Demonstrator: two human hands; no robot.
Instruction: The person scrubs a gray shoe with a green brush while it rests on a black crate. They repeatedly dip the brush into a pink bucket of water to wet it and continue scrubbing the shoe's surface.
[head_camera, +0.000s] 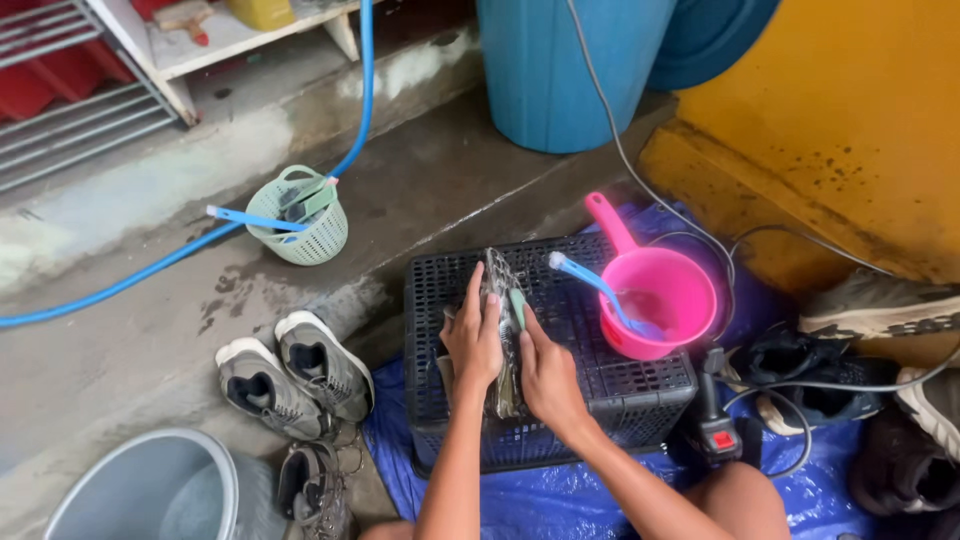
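Note:
A dirty grey shoe (498, 285) stands on edge, sole up, on an upturned black plastic crate (630, 385). My left hand (474, 335) presses flat against the shoe's side and holds it. My right hand (545, 375) grips a small green-handled brush (518, 307) against the sole. A pink dipper (665, 290) sits on the crate's right side, with a blue-handled brush (600, 290) resting in it.
A pair of grey sneakers (295, 375) lies left of the crate, a third shoe (315, 485) below them. A grey bucket (150, 490) stands bottom left. A green basket (300, 215), blue hose (120, 285), blue barrel (560, 70), blue tarp (560, 500) and dark shoes (830, 385) surround.

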